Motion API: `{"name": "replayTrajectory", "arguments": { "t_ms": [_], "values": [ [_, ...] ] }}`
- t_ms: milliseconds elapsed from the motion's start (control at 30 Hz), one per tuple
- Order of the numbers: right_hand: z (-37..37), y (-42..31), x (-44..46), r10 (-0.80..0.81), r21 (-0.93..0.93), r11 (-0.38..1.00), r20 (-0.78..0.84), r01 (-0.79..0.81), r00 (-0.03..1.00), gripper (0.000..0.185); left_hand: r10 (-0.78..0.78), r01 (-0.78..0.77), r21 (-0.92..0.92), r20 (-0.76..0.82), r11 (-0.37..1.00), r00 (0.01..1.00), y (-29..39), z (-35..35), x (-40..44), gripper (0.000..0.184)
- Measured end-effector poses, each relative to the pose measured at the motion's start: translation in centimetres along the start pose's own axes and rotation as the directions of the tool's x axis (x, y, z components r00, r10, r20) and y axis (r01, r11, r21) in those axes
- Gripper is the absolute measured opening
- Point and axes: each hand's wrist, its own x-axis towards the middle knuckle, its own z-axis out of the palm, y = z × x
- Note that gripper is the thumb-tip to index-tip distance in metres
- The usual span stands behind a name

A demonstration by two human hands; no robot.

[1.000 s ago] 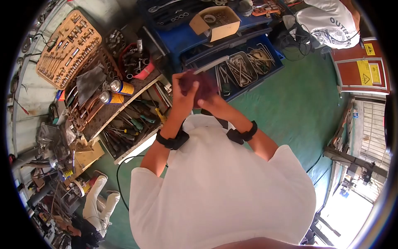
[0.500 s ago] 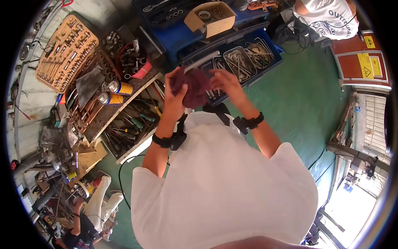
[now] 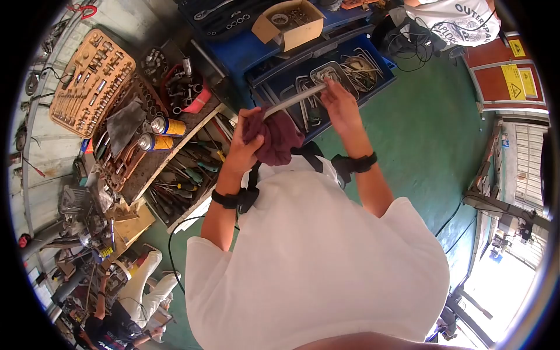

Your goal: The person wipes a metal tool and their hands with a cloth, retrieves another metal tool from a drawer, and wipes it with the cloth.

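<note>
My left hand (image 3: 242,143) is closed around a bunched maroon cloth (image 3: 279,140). From the cloth a long pale metal bar (image 3: 294,100) sticks out up and to the right; its lower end is hidden in the fabric. The fingers of my right hand (image 3: 339,105) pinch the bar's far end. Beneath lies an open blue drawer (image 3: 379,78) with bent hex keys (image 3: 304,96) and a metal tray (image 3: 318,73) of more such tools. The bar's exact kind cannot be made out.
On the bench at left are two spray cans (image 3: 166,125), a socket set case (image 3: 93,81) and a red bin (image 3: 199,100) of sockets. Screwdrivers (image 3: 189,175) fill a drawer below. A cardboard box (image 3: 303,35) sits on the blue cabinet. Two other people (image 3: 455,20) are nearby.
My right hand has moved from beside the cloth to the bar's far end and closed on it. The cloth and my left hand have shifted slightly lower, and more of the bar shows.
</note>
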Motion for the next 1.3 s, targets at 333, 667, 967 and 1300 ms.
{"name": "replayTrajectory", "arguments": {
  "t_ms": [333, 667, 967, 1300],
  "values": [
    [4.3, -4.8, -1.5, -0.210, -0.154, 0.957, 0.214, 0.246, 0.954, 0.026, -0.328, 0.197, 0.522, 0.171, 0.830, 0.929, 2.5, 1.9, 0.5, 0.083],
    [5.6, -4.5, -4.3, -0.339, -0.228, 0.891, 0.245, 0.393, 0.909, 0.026, 0.452, -0.153, 0.716, -0.247, 0.681, 0.857, 2.2, 2.3, 2.3, 0.055],
    [10.8, -7.0, -8.0, -0.493, -0.550, 0.486, 0.469, 0.679, 0.733, 0.015, 0.236, -0.092, 0.872, -0.028, 0.481, 0.971, 3.5, 2.2, 1.2, 0.051],
    [11.0, -7.8, -7.5, -0.555, -0.593, 0.258, 0.555, 0.762, 0.620, 0.014, 0.433, -0.281, 0.733, -0.020, 0.620, 0.901, 3.5, -0.5, -0.7, 0.064]
  ]
}}
